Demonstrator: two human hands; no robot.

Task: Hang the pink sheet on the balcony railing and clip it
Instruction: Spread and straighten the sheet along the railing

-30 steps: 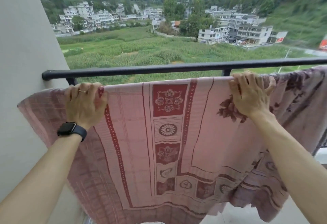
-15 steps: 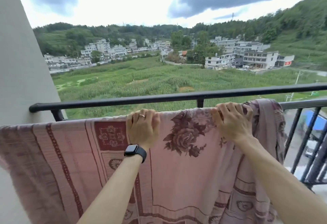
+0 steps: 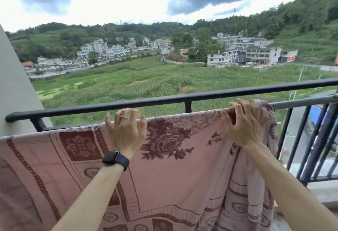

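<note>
A pink sheet (image 3: 182, 166), woven with dark red roses and bordered squares, draped across the lower half of the frame over a lower bar (image 3: 301, 103), bare only at far right. Spread flat toward the lower left; gathered in loose folds at its right end, right of centre.

Probably light, soft and limp, with a coarse weave unlikely to slip through fingers, yet apt to sag or slide off wherever left unsupported. Best taken along the top fold over the bar, and at the bunched right end, for drawing out flat.

At centre, left grip (image 3: 126, 131): fingers spread, tips resting at the top fold, nothing pinched. Right of centre, right grip (image 3: 245, 126): fingers likewise splayed, tips hooked over the gathered edge, palm against the cloth, no pinch evident.

Black watch (image 3: 115, 159) on the left wrist, ring (image 3: 124, 117) on one finger. No clips anywhere in view; clipping apparently not yet begun.

Black balcony railing (image 3: 201, 96) crossing the frame just above the cloth. Grey wall (image 3: 14, 93) at far left. Beyond, green fields (image 3: 137, 82), white buildings (image 3: 247, 53), wooded hills, heavy cloud.
</note>
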